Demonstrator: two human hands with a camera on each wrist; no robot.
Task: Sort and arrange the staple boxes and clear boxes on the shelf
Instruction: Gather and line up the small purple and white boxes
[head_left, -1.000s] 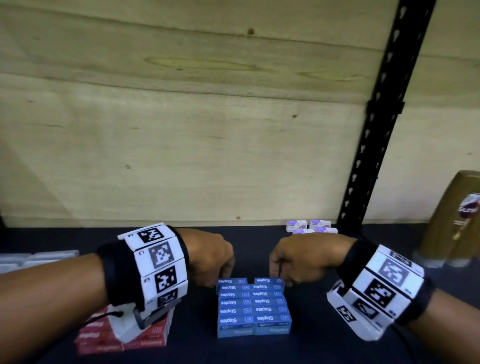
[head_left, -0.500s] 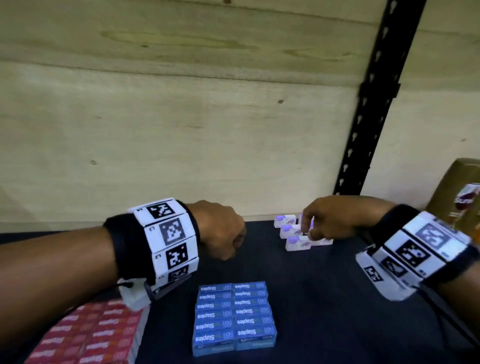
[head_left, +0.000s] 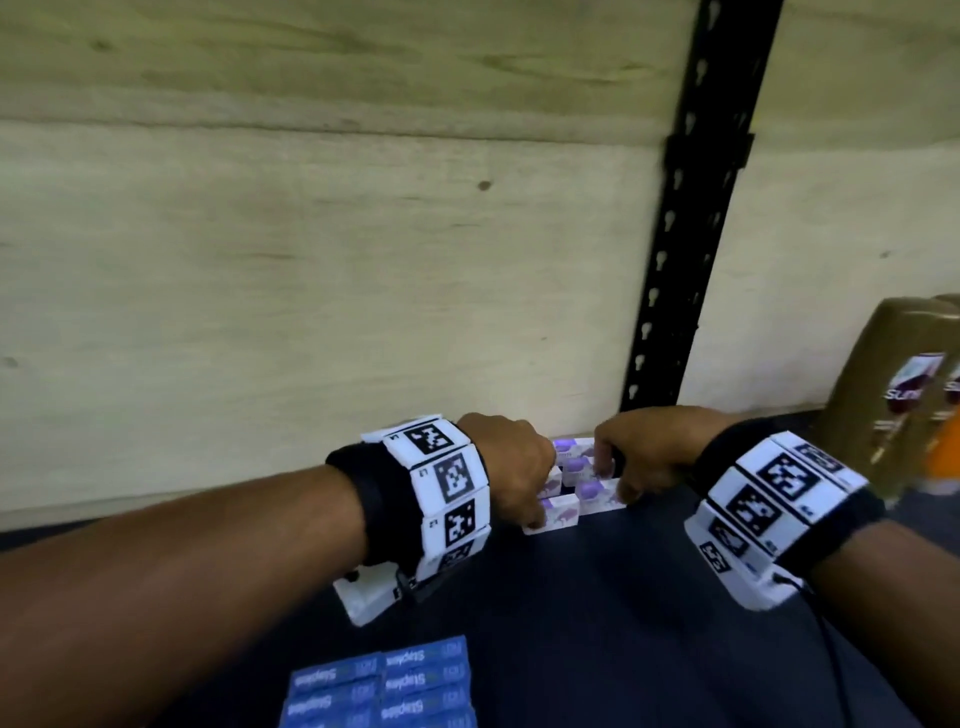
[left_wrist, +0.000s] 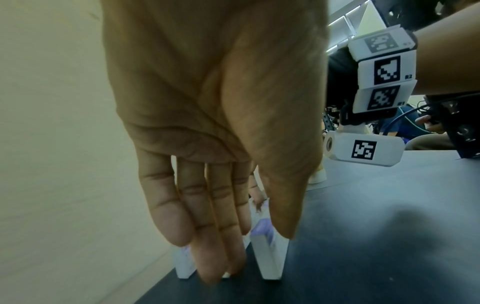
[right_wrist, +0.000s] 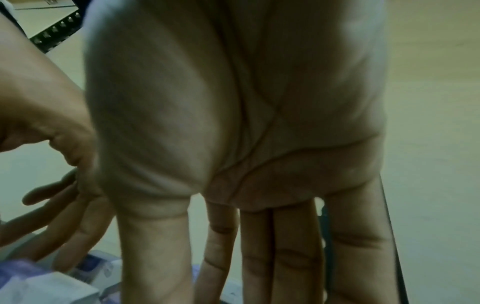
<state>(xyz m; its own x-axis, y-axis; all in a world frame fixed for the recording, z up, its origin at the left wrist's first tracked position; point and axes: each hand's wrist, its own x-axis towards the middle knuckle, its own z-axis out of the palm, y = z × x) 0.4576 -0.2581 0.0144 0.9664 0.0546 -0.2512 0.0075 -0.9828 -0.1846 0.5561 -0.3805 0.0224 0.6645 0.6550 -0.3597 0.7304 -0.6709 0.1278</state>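
Note:
Several small clear boxes (head_left: 589, 491) with white and purple contents stand clustered against the back wall. My left hand (head_left: 537, 512) comes down on the cluster's left side with straight fingers. In the left wrist view one box (left_wrist: 267, 259) stands between the thumb and the fingers (left_wrist: 221, 246), and another box (left_wrist: 183, 265) stands by the wall. My right hand (head_left: 615, 480) touches the cluster's right side, its fingers (right_wrist: 283, 267) also straight above the boxes (right_wrist: 46, 288). A block of blue staple boxes (head_left: 379, 686) lies at the front, away from both hands.
A plywood wall (head_left: 311, 260) closes the back of the dark shelf (head_left: 623, 623). A black perforated upright (head_left: 691, 234) rises right behind the cluster. Brown bottles (head_left: 893, 395) stand at the far right, with something orange (head_left: 945, 457) beside them.
Both hands left the blue staple block and moved back to the clear boxes, the right hand first, then the left. The view followed them; the red boxes dropped out of sight.

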